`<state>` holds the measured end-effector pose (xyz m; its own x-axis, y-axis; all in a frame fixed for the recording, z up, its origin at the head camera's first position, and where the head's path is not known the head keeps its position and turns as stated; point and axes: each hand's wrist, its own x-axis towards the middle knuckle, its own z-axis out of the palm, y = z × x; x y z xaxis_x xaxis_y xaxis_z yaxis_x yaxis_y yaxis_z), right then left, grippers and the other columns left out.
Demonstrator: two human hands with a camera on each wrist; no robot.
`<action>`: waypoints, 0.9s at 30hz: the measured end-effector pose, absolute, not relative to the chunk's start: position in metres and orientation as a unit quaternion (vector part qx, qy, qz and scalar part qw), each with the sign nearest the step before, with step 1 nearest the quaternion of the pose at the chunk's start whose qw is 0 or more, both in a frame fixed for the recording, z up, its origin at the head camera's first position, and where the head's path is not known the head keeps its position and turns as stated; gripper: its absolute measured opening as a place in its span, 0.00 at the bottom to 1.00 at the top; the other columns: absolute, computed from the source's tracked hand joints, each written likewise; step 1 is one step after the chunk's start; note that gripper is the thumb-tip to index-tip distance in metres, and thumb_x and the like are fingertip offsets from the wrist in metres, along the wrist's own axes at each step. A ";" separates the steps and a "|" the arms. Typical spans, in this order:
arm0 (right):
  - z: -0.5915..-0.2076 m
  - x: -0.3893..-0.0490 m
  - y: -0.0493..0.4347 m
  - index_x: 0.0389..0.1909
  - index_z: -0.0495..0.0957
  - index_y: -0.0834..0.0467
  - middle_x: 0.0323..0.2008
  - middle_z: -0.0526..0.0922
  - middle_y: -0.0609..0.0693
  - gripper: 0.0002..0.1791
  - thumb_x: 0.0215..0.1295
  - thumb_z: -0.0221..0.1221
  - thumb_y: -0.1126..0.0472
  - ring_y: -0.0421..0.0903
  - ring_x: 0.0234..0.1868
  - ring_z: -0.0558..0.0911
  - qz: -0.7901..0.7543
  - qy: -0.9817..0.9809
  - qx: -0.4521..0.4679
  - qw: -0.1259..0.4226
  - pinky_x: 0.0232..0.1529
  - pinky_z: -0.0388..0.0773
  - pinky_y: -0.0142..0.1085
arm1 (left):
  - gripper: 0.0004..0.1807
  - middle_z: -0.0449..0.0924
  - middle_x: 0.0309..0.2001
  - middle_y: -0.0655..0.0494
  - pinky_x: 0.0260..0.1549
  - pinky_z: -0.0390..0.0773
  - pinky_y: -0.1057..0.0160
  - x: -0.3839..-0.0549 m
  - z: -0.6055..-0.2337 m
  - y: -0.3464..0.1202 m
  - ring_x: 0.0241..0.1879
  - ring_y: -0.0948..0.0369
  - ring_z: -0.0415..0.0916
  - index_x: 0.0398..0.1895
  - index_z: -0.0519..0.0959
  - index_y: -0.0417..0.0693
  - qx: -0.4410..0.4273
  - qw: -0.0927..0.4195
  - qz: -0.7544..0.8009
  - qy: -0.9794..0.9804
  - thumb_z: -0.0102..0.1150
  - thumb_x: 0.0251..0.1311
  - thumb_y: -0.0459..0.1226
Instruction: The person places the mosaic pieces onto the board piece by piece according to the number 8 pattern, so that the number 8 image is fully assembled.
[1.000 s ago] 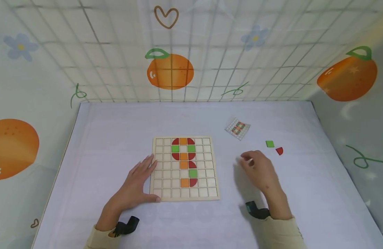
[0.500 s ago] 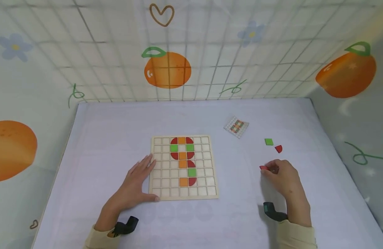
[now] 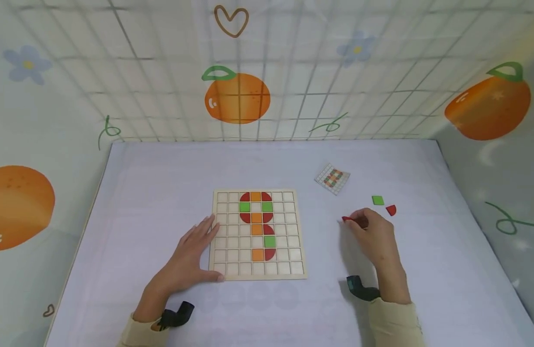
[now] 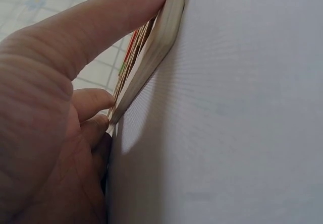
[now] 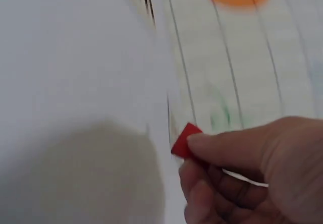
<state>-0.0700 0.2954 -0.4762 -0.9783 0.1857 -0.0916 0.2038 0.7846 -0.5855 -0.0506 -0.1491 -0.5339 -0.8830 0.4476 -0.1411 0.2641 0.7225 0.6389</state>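
Observation:
A square wooden grid board [image 3: 233, 243] lies on the table, with red rounded, orange square and green square tiles set in its middle columns. My left hand [image 3: 189, 260] rests against its left side, fingers stretched along the edge and thumb at the front left corner. In the left wrist view the thumb [image 4: 96, 22] lies on the board's rim. To the right of the board, my right hand [image 3: 374, 236] pinches a red tile [image 5: 184, 142] between thumb and fingers, above the table. The fingers cover part of that tile.
A small pattern card [image 3: 332, 179] with a coloured grid design lies behind and right of the board. A loose green square tile [image 3: 377, 200] and a red quarter-circle tile [image 3: 391, 210] lie further right. Printed cloth walls enclose the back and sides.
My right hand moved right, then came back left toward the board. The red tile in its fingers shows half a second ago and now, but not one second ago. The left hand stayed put.

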 end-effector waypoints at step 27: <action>-0.476 -0.126 0.105 0.36 0.85 0.55 0.34 0.83 0.43 0.06 0.70 0.65 0.69 0.43 0.37 0.78 -0.270 0.911 -0.285 0.124 0.43 0.82 0.36 | 0.71 0.37 0.86 0.57 0.79 0.41 0.45 -0.051 -0.532 -0.153 0.84 0.55 0.35 0.86 0.50 0.50 0.218 0.124 0.334 0.909 0.85 0.41 0.56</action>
